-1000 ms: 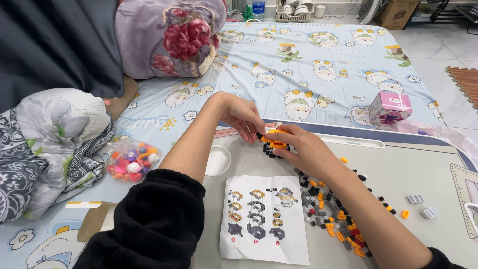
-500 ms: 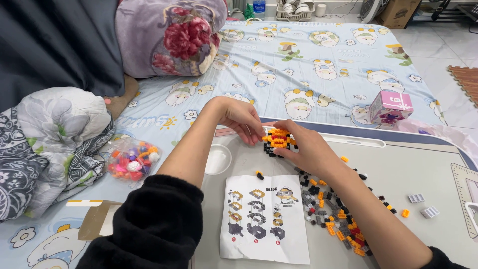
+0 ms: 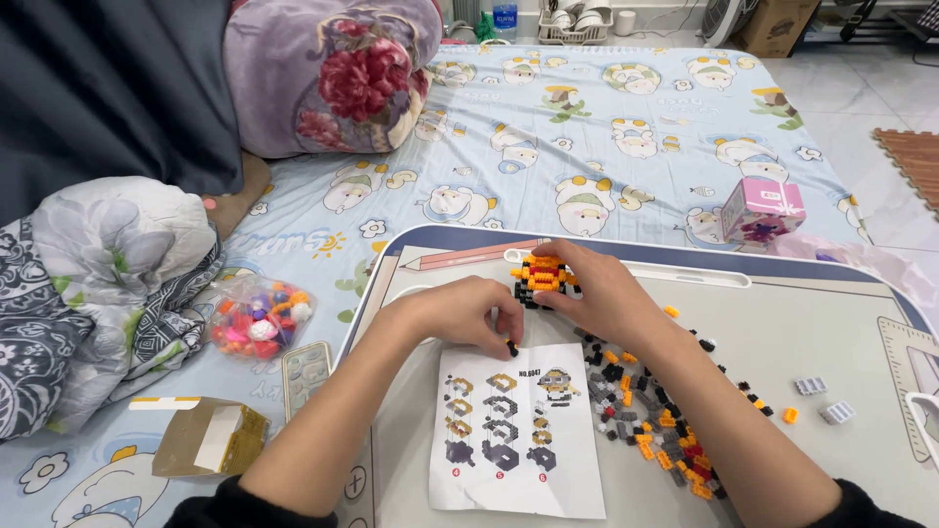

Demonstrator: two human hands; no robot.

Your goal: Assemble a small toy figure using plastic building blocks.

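Between my hands on the bench (image 3: 782, 303), my left hand (image 3: 460, 315) pinches a small black brick (image 3: 512, 347) just below-left of the orange-and-black brick model (image 3: 543, 276), which my right hand (image 3: 597, 293) clasps, fingers curled around it.

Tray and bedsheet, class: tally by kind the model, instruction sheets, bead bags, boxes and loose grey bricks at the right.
Model: 1
Instruction sheet: 1
Bead bag: 1
Boxes: 2, pink, brown
Grey bricks: 2
Total: 7

Glossy plastic bricks (image 3: 646, 411), matt paper instruction sheet (image 3: 516, 430), smooth table top (image 3: 802, 323), soft cotton bedsheet (image 3: 587, 127)
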